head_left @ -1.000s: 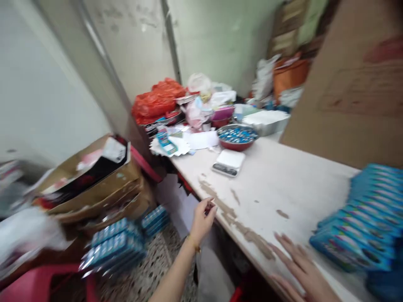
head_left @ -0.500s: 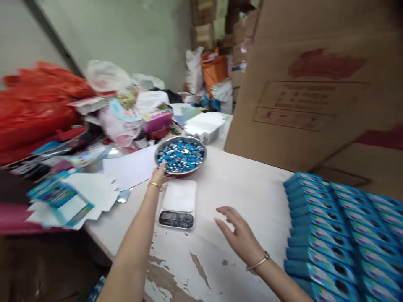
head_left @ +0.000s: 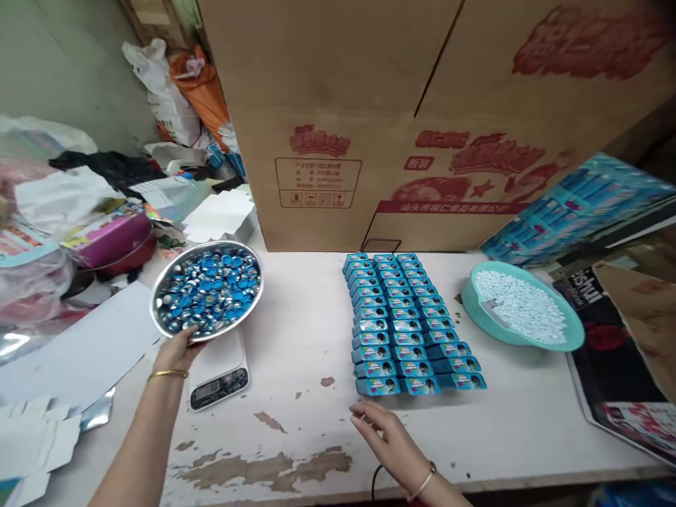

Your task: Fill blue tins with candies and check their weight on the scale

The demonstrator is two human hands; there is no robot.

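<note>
My left hand [head_left: 177,352] grips the near rim of a round metal bowl [head_left: 155,301], thumb over the edge. Inside lie many small round blue and silver caps [head_left: 214,285]. The bowl tilts slightly and covers the back of a white kitchen scale [head_left: 219,387]; whether it touches the scale I cannot tell. Over the front of the table, my right hand [head_left: 388,440] is open and holds nothing, its fingers loosely stretched. Just beyond it stand three columns of small blue printed boxes [head_left: 406,327].
A turquoise basin [head_left: 475,310] full of small white pieces sits on the right. Behind the table [head_left: 301,331] rises a large cardboard box [head_left: 327,84]. Folded white cartons [head_left: 32,436], a white sheet [head_left: 100,345] and bags crowd the left. A black printed box [head_left: 586,366] stands far right.
The view has turned to the right, bringing the basin and all the blue boxes in. The bowl, still in my left hand, now overlaps the scale's platform. My right hand stays open.
</note>
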